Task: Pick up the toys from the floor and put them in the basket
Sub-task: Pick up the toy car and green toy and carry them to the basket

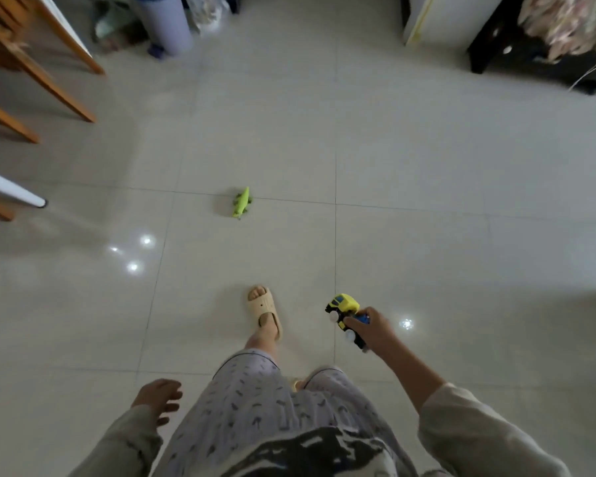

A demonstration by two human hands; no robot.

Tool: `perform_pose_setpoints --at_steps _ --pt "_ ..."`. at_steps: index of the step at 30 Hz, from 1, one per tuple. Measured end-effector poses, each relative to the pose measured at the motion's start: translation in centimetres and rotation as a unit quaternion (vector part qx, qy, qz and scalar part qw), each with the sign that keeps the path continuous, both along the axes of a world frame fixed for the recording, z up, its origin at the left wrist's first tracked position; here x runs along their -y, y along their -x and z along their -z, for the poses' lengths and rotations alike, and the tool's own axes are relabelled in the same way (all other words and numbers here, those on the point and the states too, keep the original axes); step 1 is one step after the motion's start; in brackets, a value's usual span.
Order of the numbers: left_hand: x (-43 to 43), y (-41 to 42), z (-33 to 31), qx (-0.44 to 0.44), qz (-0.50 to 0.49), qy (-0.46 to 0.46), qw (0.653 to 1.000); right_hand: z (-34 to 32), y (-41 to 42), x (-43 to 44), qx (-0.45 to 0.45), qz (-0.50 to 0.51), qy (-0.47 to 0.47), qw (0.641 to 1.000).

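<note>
My right hand (pixel 375 330) is shut on a yellow and blue toy truck (pixel 344 309) with white wheels, held out in front of my right hip. A small green toy crocodile (pixel 242 203) lies on the pale tiled floor (pixel 427 184) about two steps ahead of me. My left hand (pixel 160 397) hangs by my left side, holding nothing, fingers loosely apart. No basket is in view.
Wooden chair legs (pixel 49 80) and a white table leg (pixel 12 189) stand at the left. A lilac cylinder (pixel 169 25) and bags sit at the far back. A white cabinet (pixel 444 18) and dark furniture (pixel 530 53) are at the back right. My slippered foot (pixel 264 311) steps forward.
</note>
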State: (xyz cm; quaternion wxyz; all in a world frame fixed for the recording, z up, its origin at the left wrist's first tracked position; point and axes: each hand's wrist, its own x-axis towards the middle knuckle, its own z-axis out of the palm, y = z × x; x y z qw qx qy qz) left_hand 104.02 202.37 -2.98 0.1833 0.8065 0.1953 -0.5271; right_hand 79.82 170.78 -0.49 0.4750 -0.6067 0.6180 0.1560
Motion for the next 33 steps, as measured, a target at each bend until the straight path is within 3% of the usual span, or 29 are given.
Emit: perform_pose_setpoints --at_steps 13,16,20,28,33 --pt "24.4 -18.2 -4.3 0.051 0.097 0.130 0.986 2.6 -7.2 10.2 -0.096 0.069 -0.043 0.992" --pt "27.8 -20.6 -4.4 0.048 0.098 0.141 0.984 2.8 -8.6 12.7 -0.096 0.115 -0.072 0.986" --pt "29.4 -22.2 -2.8 0.038 0.113 0.125 0.985 3.1 -12.8 17.1 -0.100 0.101 -0.084 0.986" --pt "26.2 -23.1 0.7 -0.057 0.002 -0.046 0.997 2.9 -27.4 29.7 -0.077 -0.024 -0.061 0.995" --pt "30.7 -25.8 1.4 -0.035 -0.098 -0.024 0.994 3.4 -36.3 36.0 -0.065 -0.093 -0.073 0.991"
